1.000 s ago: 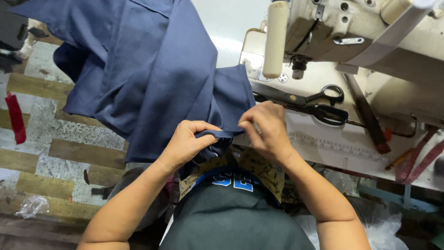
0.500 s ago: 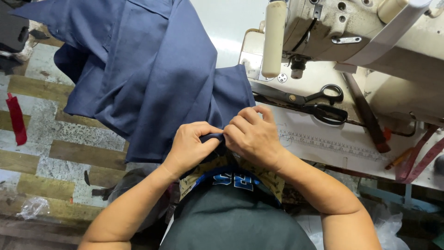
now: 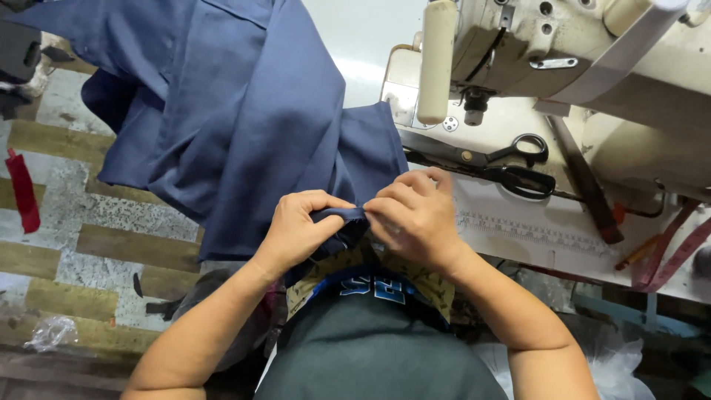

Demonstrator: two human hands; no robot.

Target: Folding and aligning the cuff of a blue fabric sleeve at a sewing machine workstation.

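Navy blue woven fabric garment (image 3: 244,126) draped over worktop (image 3: 518,222) near edge, left hand (image 3: 300,226) and right hand (image 3: 411,215) grips pinching its folded hem, black-handled steel scissors (image 3: 511,167) beside cream sewing machine (image 3: 563,59).

Your fingers (image 3: 326,204) cover the navy fabric (image 3: 244,126) edge, so the fold there is hidden. Sewing machine (image 3: 563,52) cut off at top. Scissors (image 3: 511,167) blades partly hidden behind fabric.

From the hands, the way toward 12 o'clock is blocked by the heaped navy fabric (image 3: 244,126). At 2 o'clock the sewing machine (image 3: 563,52) overhangs the worktop (image 3: 518,237), with black scissors (image 3: 511,167) lying under it. At 3 o'clock bare worktop gives passage. At 9 o'clock, open floor (image 3: 81,244).
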